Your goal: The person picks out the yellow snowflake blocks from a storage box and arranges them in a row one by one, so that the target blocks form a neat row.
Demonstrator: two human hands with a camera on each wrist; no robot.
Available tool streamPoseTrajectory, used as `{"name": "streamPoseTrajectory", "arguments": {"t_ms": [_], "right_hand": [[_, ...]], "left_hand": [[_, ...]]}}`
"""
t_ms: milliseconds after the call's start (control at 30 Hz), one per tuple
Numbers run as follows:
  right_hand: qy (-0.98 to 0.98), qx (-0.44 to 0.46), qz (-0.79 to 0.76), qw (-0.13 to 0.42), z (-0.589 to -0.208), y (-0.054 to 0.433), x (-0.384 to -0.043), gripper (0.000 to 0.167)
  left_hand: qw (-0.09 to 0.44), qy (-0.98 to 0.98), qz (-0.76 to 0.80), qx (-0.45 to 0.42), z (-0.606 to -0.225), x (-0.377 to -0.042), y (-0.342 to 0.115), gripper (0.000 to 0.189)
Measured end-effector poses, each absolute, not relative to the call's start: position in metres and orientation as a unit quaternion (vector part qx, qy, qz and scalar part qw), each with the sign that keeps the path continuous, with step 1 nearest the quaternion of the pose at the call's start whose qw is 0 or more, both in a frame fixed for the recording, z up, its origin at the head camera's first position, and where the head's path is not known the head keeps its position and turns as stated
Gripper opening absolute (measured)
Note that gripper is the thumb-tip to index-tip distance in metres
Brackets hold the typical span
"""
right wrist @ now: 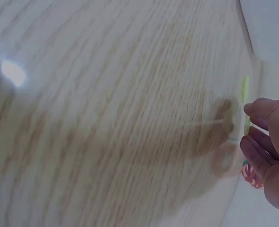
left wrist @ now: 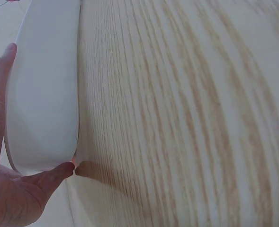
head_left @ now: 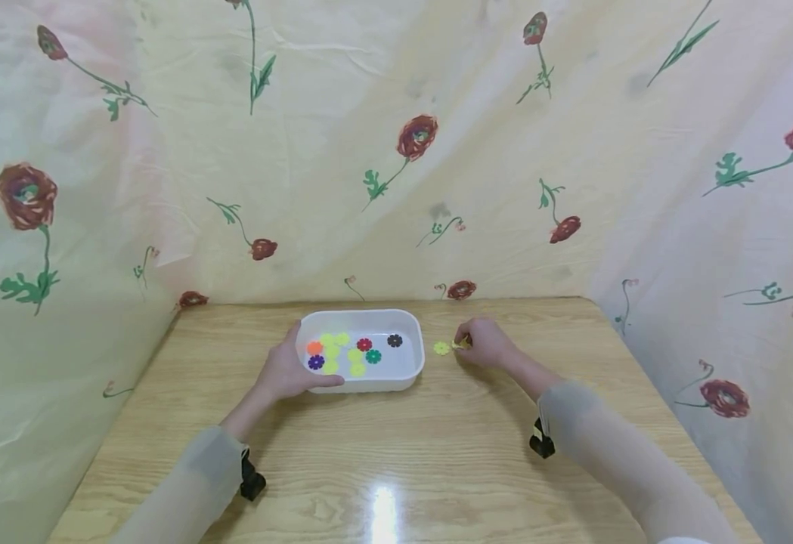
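A white plastic tub point(head_left: 362, 384) stands on the wooden table with flower-shaped plastic discs inside. Several are yellow; an orange disc point(head_left: 315, 348), a purple disc point(head_left: 316, 362), a red disc point(head_left: 364, 344), a green disc point(head_left: 373, 357) and a black disc point(head_left: 394, 341) lie among them. My left hand point(head_left: 287, 369) grips the tub's left end, thumb along the front wall. Right of the tub, my right hand point(head_left: 484, 344) pinches a yellow flower-shaped disc point(right wrist: 247, 125) between thumb and fingers. Another yellow disc point(head_left: 441, 347) lies between the tub and that hand.
The wood-grain table point(head_left: 369, 438) reaches back to a floral cloth point(head_left: 328, 174) hanging behind and along both sides. Dark wrist devices show on the left sleeve point(head_left: 199, 465) and right sleeve point(head_left: 600, 431).
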State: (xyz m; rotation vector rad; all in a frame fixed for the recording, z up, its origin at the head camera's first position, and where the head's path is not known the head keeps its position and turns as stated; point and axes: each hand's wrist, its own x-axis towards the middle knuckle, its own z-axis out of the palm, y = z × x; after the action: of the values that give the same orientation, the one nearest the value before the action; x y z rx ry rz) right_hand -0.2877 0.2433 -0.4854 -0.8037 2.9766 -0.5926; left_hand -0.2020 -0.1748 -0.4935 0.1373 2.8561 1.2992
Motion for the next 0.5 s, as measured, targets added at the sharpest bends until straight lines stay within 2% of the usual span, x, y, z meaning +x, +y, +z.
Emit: {"name": "streamPoseTrajectory", "arguments": {"t_ms": [500], "right_hand": [[0.946,-0.267,-0.182,-0.008,-0.4925,0.2476,-0.2888,0.008]], "left_hand": [[0.002,0.907,0.420,0.042,-0.4936,-0.2040,-0.1744,0.134]]}}
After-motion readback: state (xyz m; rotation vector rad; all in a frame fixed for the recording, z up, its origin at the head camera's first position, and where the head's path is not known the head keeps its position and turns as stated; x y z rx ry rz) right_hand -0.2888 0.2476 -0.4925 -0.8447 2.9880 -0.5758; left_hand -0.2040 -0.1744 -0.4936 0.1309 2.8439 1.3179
